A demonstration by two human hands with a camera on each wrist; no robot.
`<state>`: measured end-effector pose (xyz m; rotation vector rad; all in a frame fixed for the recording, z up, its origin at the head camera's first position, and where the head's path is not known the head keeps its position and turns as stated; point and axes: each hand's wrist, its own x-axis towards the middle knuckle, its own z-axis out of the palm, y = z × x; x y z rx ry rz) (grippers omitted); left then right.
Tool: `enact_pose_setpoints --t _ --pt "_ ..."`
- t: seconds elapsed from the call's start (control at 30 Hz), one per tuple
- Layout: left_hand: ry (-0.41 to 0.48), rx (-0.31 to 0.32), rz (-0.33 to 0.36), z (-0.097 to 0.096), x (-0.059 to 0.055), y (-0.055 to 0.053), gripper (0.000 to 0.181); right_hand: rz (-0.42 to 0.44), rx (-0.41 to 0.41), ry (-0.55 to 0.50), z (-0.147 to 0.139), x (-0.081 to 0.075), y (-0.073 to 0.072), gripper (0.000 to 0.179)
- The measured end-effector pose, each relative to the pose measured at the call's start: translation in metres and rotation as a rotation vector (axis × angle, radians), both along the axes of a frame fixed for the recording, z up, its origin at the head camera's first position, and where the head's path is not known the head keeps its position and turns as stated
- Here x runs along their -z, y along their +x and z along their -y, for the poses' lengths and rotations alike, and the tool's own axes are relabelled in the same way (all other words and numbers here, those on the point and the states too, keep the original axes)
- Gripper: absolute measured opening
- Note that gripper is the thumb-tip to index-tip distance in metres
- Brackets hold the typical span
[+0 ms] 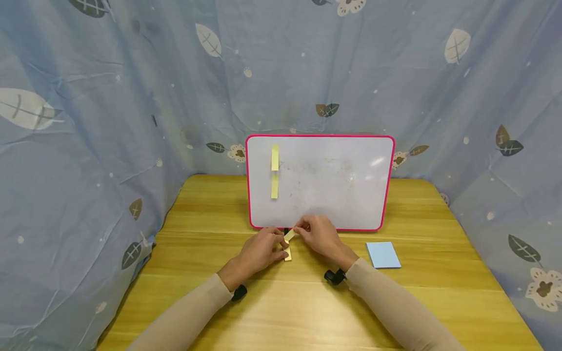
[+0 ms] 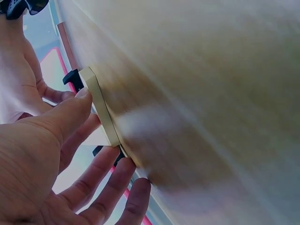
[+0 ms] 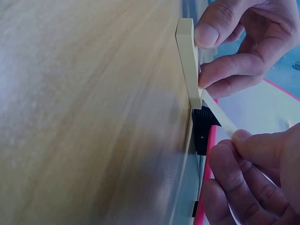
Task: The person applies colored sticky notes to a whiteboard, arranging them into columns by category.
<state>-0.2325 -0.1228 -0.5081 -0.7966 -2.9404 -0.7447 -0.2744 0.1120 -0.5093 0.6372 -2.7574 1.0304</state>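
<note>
On the table in front of the whiteboard lies a narrow pad of yellow sticky notes (image 1: 288, 256). My left hand (image 1: 262, 248) holds it, with the thumb and index finger on the pad. My right hand (image 1: 319, 236) pinches the free end of a single yellow sticky note (image 3: 220, 116) between thumb and index finger. This note slants up from the pad, its other end still at the pad beside the left fingertips. In the left wrist view the pad (image 2: 101, 108) shows edge-on, while the lifted note is hidden there.
A pink-rimmed whiteboard (image 1: 325, 183) stands behind the hands. Two yellow strips, an upper note (image 1: 274, 157) and a lower note (image 1: 274, 186), stick to its left side. To the right of my right hand lies a light blue pad (image 1: 383, 255) on the wooden table (image 1: 290, 312).
</note>
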Motion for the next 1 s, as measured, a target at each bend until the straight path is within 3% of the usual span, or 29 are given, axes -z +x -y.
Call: enact_pose_setpoints --t 1.0 --pt "-0.002 -0.031 0.013 -0.0018 -0.001 0.0029 0.015 -0.004 0.038 -0.098 -0.0039 -0.0051 -0.0035 0.007"
